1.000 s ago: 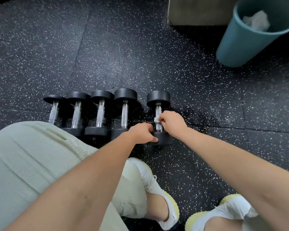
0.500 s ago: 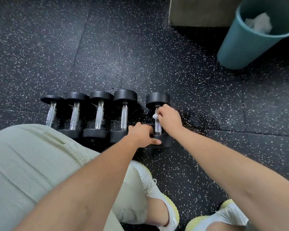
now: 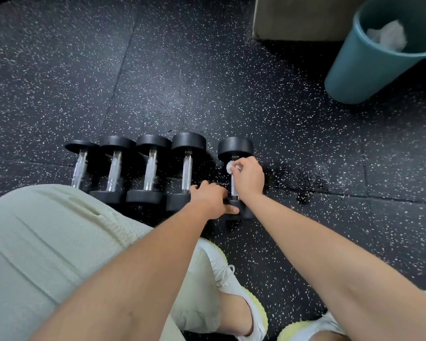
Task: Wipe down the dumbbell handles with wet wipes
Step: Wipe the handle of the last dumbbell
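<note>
The right hand [image 3: 247, 177] pinches the wet wipe [image 3: 229, 167] against the handle [image 3: 234, 188]. It has slid from the handle's near end a second ago up to the far end, just under the far head. The left hand [image 3: 210, 199] still grips the near head of this dumbbell [image 3: 235, 146], which lies on the speckled floor [image 3: 207, 70] just right of four other dumbbells [image 3: 151, 172].

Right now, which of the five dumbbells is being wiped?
The rightmost dumbbell, apart from the other four: the right hand holds a wet wipe on its handle, the left hand holds its near head.
</note>
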Demonstrator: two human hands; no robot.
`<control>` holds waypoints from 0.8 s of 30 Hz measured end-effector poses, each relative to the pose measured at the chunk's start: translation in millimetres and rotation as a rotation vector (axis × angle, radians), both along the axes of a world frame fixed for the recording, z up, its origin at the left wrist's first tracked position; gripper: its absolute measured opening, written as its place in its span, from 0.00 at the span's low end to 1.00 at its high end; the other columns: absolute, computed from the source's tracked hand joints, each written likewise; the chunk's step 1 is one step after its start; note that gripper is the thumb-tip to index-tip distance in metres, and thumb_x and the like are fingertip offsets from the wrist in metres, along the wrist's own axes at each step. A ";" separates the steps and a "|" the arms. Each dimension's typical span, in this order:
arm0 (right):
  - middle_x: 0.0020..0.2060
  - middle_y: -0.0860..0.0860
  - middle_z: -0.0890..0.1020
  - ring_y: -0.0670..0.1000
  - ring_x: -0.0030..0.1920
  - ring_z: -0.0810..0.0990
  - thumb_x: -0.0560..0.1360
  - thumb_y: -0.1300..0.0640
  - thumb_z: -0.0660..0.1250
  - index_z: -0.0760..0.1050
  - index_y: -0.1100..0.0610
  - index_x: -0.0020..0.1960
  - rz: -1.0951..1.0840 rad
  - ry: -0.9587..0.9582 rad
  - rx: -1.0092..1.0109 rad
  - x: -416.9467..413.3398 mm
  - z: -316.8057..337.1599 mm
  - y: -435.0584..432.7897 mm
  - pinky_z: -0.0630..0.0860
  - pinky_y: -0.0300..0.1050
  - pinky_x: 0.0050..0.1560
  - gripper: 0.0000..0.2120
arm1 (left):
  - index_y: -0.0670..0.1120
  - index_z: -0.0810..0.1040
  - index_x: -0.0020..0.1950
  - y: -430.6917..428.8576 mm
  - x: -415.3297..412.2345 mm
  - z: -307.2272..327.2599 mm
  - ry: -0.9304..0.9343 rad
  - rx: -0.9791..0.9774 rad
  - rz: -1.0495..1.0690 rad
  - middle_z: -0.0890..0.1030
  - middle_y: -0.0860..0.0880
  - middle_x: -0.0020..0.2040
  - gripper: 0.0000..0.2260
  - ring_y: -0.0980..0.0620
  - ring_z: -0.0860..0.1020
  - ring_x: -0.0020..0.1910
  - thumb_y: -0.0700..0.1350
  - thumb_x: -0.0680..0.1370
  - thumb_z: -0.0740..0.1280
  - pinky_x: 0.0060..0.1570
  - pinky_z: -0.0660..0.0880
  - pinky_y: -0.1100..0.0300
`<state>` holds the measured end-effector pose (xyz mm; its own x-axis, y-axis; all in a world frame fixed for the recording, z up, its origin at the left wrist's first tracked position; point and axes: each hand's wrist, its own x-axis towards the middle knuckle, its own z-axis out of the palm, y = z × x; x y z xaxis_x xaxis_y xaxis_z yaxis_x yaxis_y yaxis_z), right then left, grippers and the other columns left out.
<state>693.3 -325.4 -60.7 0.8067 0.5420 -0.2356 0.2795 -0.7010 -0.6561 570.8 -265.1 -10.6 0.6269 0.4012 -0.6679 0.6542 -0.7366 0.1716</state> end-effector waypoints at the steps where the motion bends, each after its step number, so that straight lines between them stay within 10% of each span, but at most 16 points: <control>1: 0.53 0.50 0.78 0.54 0.49 0.79 0.77 0.55 0.69 0.82 0.52 0.50 0.027 -0.023 -0.029 1.0 -1.4 -3.5 0.76 0.50 0.48 0.04 | 0.55 0.78 0.49 0.4 -0.1 0.3 0.011 0.003 -0.002 0.78 0.50 0.55 0.23 0.45 0.69 0.66 0.73 0.73 0.67 0.67 0.63 0.41; 11: 0.45 0.50 0.84 0.54 0.46 0.82 0.74 0.56 0.69 0.84 0.49 0.44 -0.314 0.138 0.042 7.4 7.7 19.8 0.77 0.45 0.45 0.06 | 0.55 0.81 0.48 -2.2 -1.8 -1.0 0.050 0.020 0.021 0.79 0.51 0.52 0.22 0.45 0.66 0.68 0.73 0.73 0.67 0.71 0.57 0.40; 24: 0.44 0.49 0.85 0.54 0.45 0.82 0.72 0.60 0.68 0.85 0.50 0.43 0.124 0.075 -0.231 13.0 19.8 3.9 0.78 0.44 0.43 0.08 | 0.56 0.79 0.57 8.3 -8.5 5.1 0.042 -0.002 0.045 0.80 0.53 0.58 0.17 0.46 0.67 0.69 0.65 0.75 0.72 0.72 0.58 0.40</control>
<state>706.3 -321.5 -41.0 0.7131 0.5608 -0.4207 0.3295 -0.7977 -0.5050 562.4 -256.8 -5.5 0.5795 0.4272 -0.6940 0.6936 -0.7057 0.1447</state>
